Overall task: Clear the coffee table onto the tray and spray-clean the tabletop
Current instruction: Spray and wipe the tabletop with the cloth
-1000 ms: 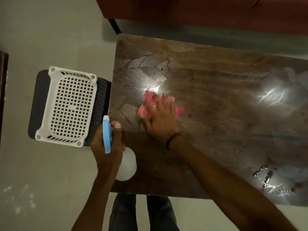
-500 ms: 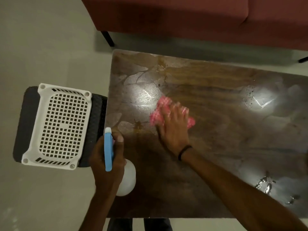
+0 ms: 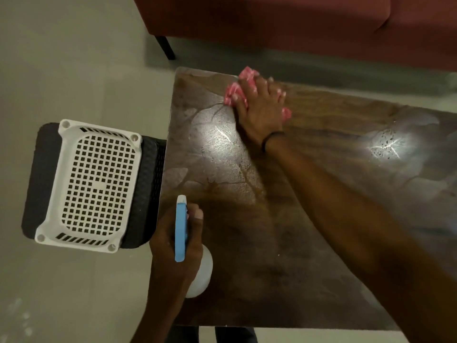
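Pink cloth (image 3: 238,89): pressed flat under right hand (image 3: 259,107), bench (image 3: 309,219) far-left corner.
Spray bottle (image 3: 181,233): left hand (image 3: 173,246) wrapped around it, bench's left edge.

Wet tabletop (image 3: 284,219) under pink cloth (image 3: 243,89)

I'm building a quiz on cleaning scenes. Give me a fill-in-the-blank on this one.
1. The right hand presses a ____ cloth on the table.
2. The left hand holds a spray bottle whose head is ____.
3. The white tray stands on a ____ stool.
4. Past the table is a ____ sofa.

Missing words: pink; blue; black; red
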Available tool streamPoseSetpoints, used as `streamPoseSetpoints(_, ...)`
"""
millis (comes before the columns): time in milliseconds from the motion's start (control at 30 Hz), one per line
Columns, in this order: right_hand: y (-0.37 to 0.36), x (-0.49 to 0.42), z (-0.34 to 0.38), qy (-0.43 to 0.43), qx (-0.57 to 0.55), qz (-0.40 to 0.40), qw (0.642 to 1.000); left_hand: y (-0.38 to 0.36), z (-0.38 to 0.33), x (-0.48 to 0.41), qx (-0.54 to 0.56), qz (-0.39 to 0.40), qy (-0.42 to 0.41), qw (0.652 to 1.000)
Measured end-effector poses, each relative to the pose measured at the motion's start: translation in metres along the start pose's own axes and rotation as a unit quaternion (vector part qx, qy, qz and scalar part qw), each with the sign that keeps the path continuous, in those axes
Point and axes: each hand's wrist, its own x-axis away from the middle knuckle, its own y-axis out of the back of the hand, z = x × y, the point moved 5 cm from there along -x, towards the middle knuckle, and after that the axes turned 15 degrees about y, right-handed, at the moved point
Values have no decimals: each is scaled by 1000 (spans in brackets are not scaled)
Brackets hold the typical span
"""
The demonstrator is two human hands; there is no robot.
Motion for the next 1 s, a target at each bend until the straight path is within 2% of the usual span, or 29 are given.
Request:
streamPoseSetpoints(67, -14, 73, 33, 77, 14, 32, 996, 0, 2, -5, 12, -1, 35, 999)
streamPoseSetpoints(133, -33, 144, 58, 191, 45, 104, 975, 2, -3, -9, 31, -4, -10, 999)
streamPoseSetpoints(200, -36, 156, 52, 250, 66, 146, 955, 3, -7, -12, 47, 6, 5, 999)
streamPoseSetpoints(267, -28, 114, 33, 206, 67, 125, 968, 5, -7, -9, 42, 6, 2, 999)
streamPoseSetpoints(333, -11, 55, 15, 96, 33, 55, 993, 7, -7, -6, 16, 13, -8, 1000)
streamPoseSetpoints(400, -2, 12, 4, 2, -2, 12, 1000, 10, -1, -4, -1, 7, -5, 1000)
streamPoseSetpoints(467, -8, 8, 15, -25, 3, 14, 1000, 16, 3, -4, -13, -14, 20, 1000)
streamPoseSetpoints(567, -34, 73, 64, 75, 29, 48, 996, 27, 4, 1, -13, -43, 20, 999)
streamPoseSetpoints(667, -59, 170, 101, 223, 53, 147, 962, 37, 6, 5, -4, -30, 12, 999)
streamPoseSetpoints(733, -60, 185, 97, 269, 75, 178, 943, 43, 10, 7, -9, -35, 5, 999)
streamPoseSetpoints(800, -51, 149, 82, 219, 88, 141, 962, 48, 12, 10, -19, -48, -8, 999)
streamPoseSetpoints(867, -36, 100, 64, 80, 60, 64, 993, 52, 13, 12, -27, -51, -22, 998)
streamPoseSetpoints(933, -30, 72, 61, -21, 14, 15, 1000, 57, 17, 13, -24, -55, -24, 998)
streamPoseSetpoints(1000, -41, 85, 81, -16, 18, 15, 1000, 62, 17, 14, -9, -58, 0, 998)
